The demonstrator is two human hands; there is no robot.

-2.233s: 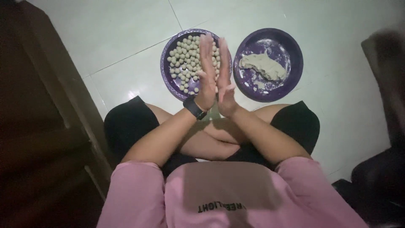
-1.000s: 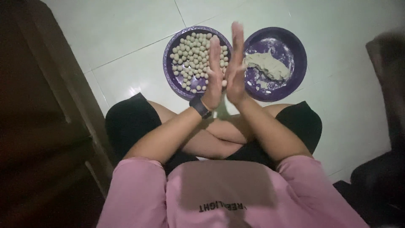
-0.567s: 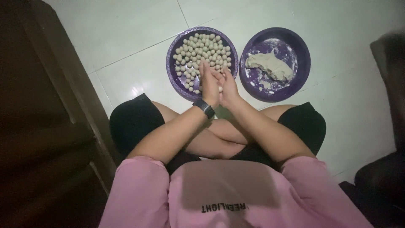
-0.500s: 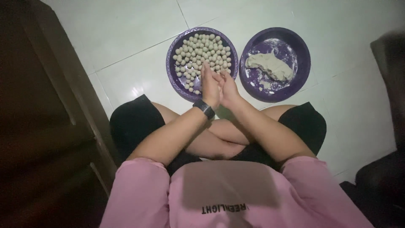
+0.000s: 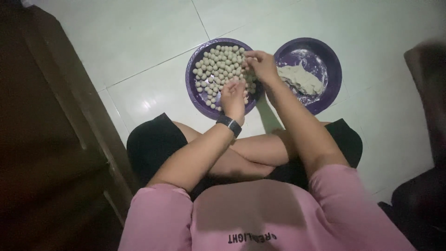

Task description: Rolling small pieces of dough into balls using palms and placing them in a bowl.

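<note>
The right hand (image 5: 261, 65), fingers curled, is reaching over the right rim of the purple plate (image 5: 195, 90) at upper centre, among the small dough balls (image 5: 218, 62); whether it is pinching one cannot be told. The left hand (image 5: 233, 96) is hovering half-open at the near rim. A purple bowl (image 5: 332, 81) holding a dough lump (image 5: 301, 79) is sitting just to the right, on the pale tiled floor (image 5: 139, 42).

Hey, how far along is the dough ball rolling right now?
Done: many small pale dough balls fill the left purple plate. In hand: the right hand reaches over that plate's far edge, the left hand hovers at its near side. Left: a lump of pale dough sits in the right purple bowl.
</note>
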